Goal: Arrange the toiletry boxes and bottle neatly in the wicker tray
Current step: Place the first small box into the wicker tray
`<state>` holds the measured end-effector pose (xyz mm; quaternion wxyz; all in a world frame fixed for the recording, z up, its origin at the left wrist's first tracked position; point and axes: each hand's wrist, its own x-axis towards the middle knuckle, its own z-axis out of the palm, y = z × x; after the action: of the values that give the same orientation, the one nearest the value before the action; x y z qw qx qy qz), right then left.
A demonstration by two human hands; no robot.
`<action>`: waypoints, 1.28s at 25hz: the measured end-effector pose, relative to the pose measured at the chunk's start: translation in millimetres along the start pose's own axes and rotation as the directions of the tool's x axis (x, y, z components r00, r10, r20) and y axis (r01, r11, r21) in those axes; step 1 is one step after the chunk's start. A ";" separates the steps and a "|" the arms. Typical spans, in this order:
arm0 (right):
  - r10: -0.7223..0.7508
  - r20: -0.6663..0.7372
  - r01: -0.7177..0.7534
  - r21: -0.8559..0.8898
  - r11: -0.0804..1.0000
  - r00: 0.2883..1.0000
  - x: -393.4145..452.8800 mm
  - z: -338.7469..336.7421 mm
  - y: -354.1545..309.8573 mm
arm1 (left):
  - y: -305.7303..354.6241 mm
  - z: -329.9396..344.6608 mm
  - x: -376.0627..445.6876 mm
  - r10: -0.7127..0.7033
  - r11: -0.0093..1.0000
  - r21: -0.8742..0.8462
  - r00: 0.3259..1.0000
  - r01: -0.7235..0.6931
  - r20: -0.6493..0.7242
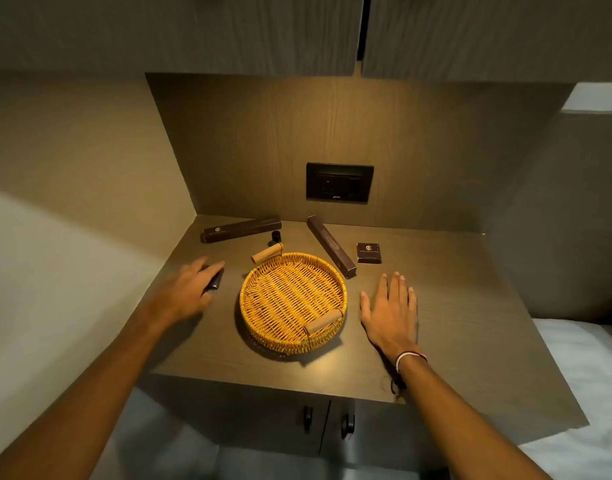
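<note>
1. Nearest, the right hand (391, 313) lies flat and palm-down on the counter (470, 323), fingers spread and pointing at the back edge, holding nothing, just beside the wicker tray (292, 301).
2. The wicker tray is round and empty, set mid-counter towards the front edge. Its two wooden handles lie on a diagonal, one at the near right rim, one at the far left rim.
3. The left hand (190, 289) rests on a small dark box (215, 279) near the counter's left edge; whether the fingers grip it cannot be told.
4. A long dark box (330, 245) lies right of the tray, long axis running from the back edge diagonally forward and right, near end just beside the rim.
5. A small square box (369, 252) lies flat further right, apart from it.
6. A small dark bottle (276, 237) stands behind the far handle.
7. A second long box (241, 229) lies near the back left corner, long axis almost parallel to the back edge.
</note>
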<state>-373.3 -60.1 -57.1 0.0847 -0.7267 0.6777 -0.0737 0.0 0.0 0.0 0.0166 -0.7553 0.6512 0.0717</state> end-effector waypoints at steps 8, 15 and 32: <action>-0.008 -0.049 0.009 0.011 1.000 0.999 14.2 6.1 6.7 | -8.4 0.9 17.8 0.110 0.988 0.108 0.994 -0.111 0.019; -0.002 -0.039 0.003 0.024 1.000 0.999 12.6 5.7 6.2 | 9.3 -19.0 13.0 0.084 0.989 0.122 0.995 -0.078 -0.046; -0.032 -0.051 0.034 0.032 0.999 0.998 14.6 10.6 9.0 | 121.5 -21.5 -17.8 0.235 0.970 0.071 0.970 -0.231 -0.055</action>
<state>-378.7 -75.1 -69.6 0.0780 -0.7342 0.6663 -0.1045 -120.5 -3.5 31.9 0.0117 -0.6746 0.7375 0.0283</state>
